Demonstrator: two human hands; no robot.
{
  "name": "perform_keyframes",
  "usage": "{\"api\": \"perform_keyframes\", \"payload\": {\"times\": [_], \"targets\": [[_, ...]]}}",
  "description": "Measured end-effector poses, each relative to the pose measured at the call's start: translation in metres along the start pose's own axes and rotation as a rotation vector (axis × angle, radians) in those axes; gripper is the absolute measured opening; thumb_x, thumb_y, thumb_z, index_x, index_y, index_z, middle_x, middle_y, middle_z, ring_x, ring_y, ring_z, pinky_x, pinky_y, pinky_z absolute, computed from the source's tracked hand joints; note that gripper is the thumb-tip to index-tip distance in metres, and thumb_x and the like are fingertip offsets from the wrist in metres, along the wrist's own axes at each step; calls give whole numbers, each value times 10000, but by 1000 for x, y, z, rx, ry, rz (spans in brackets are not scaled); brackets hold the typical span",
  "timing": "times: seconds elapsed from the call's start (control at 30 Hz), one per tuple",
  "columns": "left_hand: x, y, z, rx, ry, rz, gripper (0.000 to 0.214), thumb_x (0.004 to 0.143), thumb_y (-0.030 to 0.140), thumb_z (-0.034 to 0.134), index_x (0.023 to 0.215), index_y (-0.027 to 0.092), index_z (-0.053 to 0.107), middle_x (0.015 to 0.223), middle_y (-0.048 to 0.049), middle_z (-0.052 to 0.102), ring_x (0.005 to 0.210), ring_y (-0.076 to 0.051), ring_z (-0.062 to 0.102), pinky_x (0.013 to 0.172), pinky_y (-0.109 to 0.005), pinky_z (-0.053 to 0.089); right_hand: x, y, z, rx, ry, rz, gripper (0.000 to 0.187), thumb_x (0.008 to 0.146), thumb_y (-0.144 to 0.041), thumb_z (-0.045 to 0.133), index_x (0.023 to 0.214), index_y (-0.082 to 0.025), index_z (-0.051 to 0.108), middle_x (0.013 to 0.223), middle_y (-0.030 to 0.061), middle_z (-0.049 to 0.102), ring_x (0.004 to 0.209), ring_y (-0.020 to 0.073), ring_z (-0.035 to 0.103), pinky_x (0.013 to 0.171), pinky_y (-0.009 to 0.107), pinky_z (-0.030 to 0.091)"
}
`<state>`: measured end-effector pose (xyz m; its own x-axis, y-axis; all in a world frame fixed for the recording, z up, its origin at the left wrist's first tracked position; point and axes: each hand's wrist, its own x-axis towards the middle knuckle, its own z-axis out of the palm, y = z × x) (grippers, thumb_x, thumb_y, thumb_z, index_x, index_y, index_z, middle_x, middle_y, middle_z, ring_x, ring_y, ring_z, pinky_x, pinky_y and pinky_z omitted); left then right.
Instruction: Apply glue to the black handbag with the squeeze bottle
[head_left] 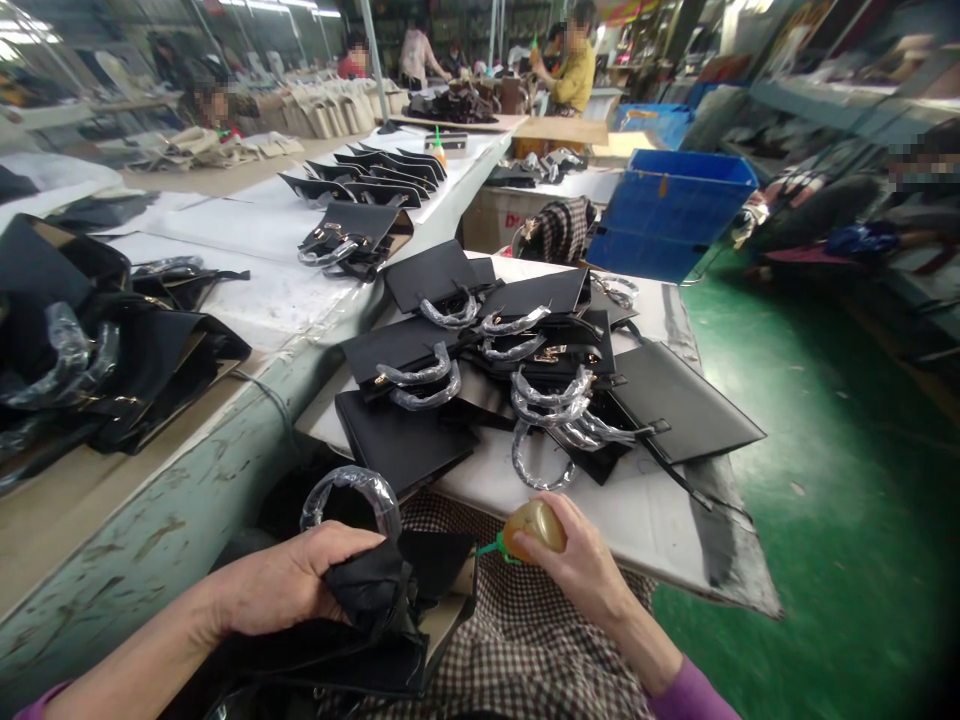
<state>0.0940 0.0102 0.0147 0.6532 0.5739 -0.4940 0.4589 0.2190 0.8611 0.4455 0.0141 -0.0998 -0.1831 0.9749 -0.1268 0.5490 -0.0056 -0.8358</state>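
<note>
On my lap lies a black handbag [390, 655], its plastic-wrapped handle [352, 485] sticking up at the top. My left hand [300, 580] grips the bag's dark lining, thumb on top, fingers mostly hidden beneath. In my right hand [581, 560] is a squeeze bottle [536, 530] of amber liquid, held on its side. The bottle's green nozzle [491, 545] points left, its tip at the bag's open edge; whether it touches I cannot tell. Ahead, several black handbags [412, 350] with plastic-wrapped handles lie piled on a white-topped table [645, 540].
More black bags [142, 350] lie on the long bench [247, 440] at my left. Black panels [375, 175] stand in rows farther up, near another green-tipped bottle [439, 150]. A blue crate [667, 215] stands beyond the table. Other people work in the background; green floor [825, 480] lies to the right.
</note>
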Motion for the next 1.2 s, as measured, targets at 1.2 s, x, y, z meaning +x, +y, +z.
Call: {"api": "perform_keyframes", "payload": {"times": [1.2], "targets": [[-5, 11, 24, 18, -20, -48, 157, 855, 244, 714, 798, 173, 586, 838, 14, 566, 800, -161, 473, 730, -273, 408, -33, 19, 1, 52, 133, 86, 434, 860, -495, 685, 1157, -180, 652, 1097, 121, 752, 1000, 345, 718, 918, 495, 557]]}}
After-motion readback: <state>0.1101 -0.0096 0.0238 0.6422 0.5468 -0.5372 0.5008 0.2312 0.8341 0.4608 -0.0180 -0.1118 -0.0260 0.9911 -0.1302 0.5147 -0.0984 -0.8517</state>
